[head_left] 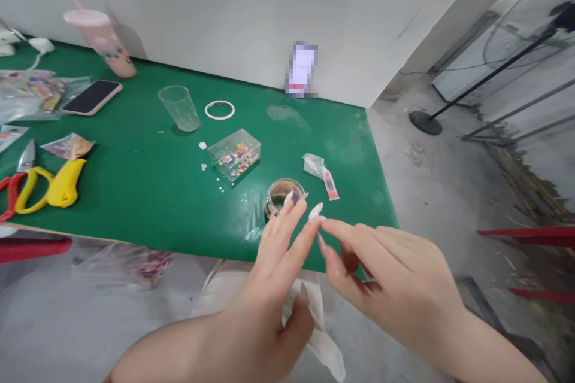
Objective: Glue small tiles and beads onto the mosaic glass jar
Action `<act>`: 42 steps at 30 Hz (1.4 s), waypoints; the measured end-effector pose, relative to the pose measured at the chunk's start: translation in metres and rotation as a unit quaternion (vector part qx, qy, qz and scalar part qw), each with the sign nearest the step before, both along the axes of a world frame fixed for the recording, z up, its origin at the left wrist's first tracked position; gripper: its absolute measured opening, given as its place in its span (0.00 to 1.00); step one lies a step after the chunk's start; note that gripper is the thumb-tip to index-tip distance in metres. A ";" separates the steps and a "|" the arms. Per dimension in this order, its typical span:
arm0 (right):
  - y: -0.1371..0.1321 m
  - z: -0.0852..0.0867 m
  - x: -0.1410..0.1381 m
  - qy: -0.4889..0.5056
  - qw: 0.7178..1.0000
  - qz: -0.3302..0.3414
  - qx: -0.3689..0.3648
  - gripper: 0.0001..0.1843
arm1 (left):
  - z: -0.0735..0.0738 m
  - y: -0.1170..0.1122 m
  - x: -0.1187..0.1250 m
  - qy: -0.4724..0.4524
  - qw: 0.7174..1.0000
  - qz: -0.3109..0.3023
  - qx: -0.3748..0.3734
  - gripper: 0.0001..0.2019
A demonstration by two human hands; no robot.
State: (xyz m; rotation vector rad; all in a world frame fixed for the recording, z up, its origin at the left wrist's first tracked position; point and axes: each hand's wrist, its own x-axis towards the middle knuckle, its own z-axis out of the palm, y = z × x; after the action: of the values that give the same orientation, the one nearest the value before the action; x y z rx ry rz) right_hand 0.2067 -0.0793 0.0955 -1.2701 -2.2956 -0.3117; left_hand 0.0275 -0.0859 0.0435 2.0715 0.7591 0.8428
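My left hand (281, 263) is stretched out over the table's front edge, fingers extended and thumb lower down. Its fingertips are just in front of a small round clear container (286, 184) with a colourful wall, partly hidden by them. My right hand (386, 266) comes in from the right, its index finger meeting the tip of my left index finger. The right thumb is close below in a near pinch, the other fingers curled. Anything tiny between these fingertips is too small to make out. Beyond, a clear box (238, 154) holds many small coloured pieces.
On the green table (148, 191) lie a small tube (330, 184), a plastic scrap (313, 164), a white ring (220, 110) and scissors (33, 188). A clear cup (179, 109), a phone (93, 97) and a pink tumbler (103, 42) are farther back. Another phone (302, 70) leans on the wall.
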 end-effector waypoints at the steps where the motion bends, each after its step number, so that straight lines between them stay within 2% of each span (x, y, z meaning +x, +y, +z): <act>1: 0.000 0.000 0.000 -0.004 1.000 0.001 0.003 0.11 | 0.001 0.000 0.001 0.015 1.000 0.008 0.012 0.43; 9: 0.001 -0.004 0.000 -0.049 0.998 0.021 0.030 0.12 | -0.005 -0.001 0.005 0.047 0.996 0.044 0.057 0.45; 16: 0.003 -0.006 -0.004 -0.016 0.999 0.012 0.032 0.14 | -0.004 -0.004 0.005 0.041 0.998 0.033 0.036 0.47; 23: 0.001 -0.004 -0.002 0.009 0.999 -0.002 0.032 0.10 | 0.001 -0.005 -0.001 0.034 0.999 0.004 -0.002 0.46; 25: 0.001 -0.003 0.000 0.018 0.999 -0.001 0.026 0.09 | 0.002 -0.003 -0.004 0.007 1.000 -0.014 -0.026 0.45; 28: 0.001 -0.002 0.002 0.038 0.999 0.004 0.019 0.07 | 0.000 0.000 -0.009 -0.052 0.995 -0.019 -0.080 0.41; 31: 0.000 -0.001 0.003 0.052 0.998 0.006 0.017 0.06 | -0.001 0.004 -0.010 -0.111 0.986 0.030 -0.117 0.31; 34: -0.002 0.000 0.003 0.056 0.998 0.001 0.018 0.05 | 0.001 0.009 -0.009 -0.162 0.976 0.090 -0.111 0.22; 37: -0.003 0.002 0.002 0.059 0.998 -0.002 0.014 0.07 | 0.008 0.016 -0.008 -0.163 0.975 0.122 -0.087 0.17; 39: -0.004 0.003 0.002 0.065 0.998 -0.007 0.005 0.09 | 0.013 0.021 -0.008 -0.152 0.978 0.117 -0.083 0.14; 42: -0.005 0.003 0.002 0.080 0.997 -0.013 -0.004 0.12 | 0.017 0.027 -0.008 -0.160 0.981 0.076 -0.077 0.10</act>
State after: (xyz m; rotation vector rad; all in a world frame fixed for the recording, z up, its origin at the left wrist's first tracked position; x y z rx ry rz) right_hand 0.2087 -0.0840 0.0984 -1.2829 -2.1481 -0.2015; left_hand 0.0195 -0.0588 0.0606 1.7024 0.7825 1.1325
